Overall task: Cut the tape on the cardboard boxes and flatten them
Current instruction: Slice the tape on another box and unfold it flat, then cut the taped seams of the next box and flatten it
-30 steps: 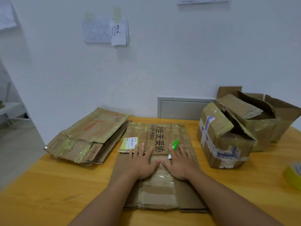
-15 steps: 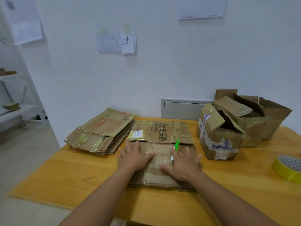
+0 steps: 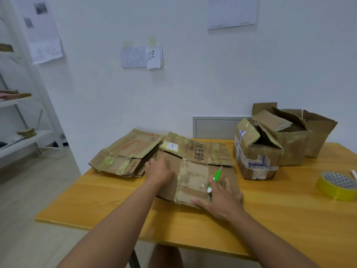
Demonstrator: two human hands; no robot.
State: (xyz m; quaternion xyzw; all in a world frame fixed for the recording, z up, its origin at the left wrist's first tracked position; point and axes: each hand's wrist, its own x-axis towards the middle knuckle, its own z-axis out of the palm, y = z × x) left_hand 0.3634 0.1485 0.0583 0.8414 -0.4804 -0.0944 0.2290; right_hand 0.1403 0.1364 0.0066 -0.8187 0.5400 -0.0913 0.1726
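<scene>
1. The flattened box lies mid-surface, beside a flat cardboard stack.
2. The left hand, fingers spread, rests palm-down on its left part; motion blur hides whether it grips the edge.
3. The right hand presses the near corner, pinning a green cutter between its fingers.
4. Unflattened boxes stand at right.

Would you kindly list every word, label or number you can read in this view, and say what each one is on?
"全无妥协", large dark print, partly legible: flattened box under both hands.
"畦", handwritten, as best I can read it: small paper note on the wall.
Faint handwriting on the sheet beside that note: too blurred to read.
Shipping label on the flattened box: too small.
Red print on the flattened stack: blurred.
Blue-printed tape on the upright box: illegible.
</scene>
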